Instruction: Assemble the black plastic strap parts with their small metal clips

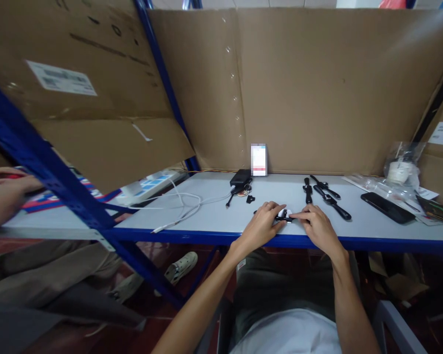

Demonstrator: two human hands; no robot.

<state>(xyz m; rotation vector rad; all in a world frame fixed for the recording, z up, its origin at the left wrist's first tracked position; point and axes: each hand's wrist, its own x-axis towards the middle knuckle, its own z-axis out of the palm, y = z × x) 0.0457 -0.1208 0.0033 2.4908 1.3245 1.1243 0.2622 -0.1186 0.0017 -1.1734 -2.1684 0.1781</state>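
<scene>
My left hand [265,221] and my right hand [315,223] rest close together at the front edge of the grey worktable [214,216]. Between their pinched fingertips lies a small black strap-like piece [285,217] on a white round part. Both hands have their fingers closed on it. Just behind my right hand lie several black watch straps [327,195]. A black box with small black parts [240,179] sits behind my left hand.
A black phone [387,207] and plastic bags [402,169] lie at the right. White cables [186,202] and a power strip [151,187] lie at the left. Cardboard walls the back. Another person's hand [3,194] works beyond the blue rack post [59,172].
</scene>
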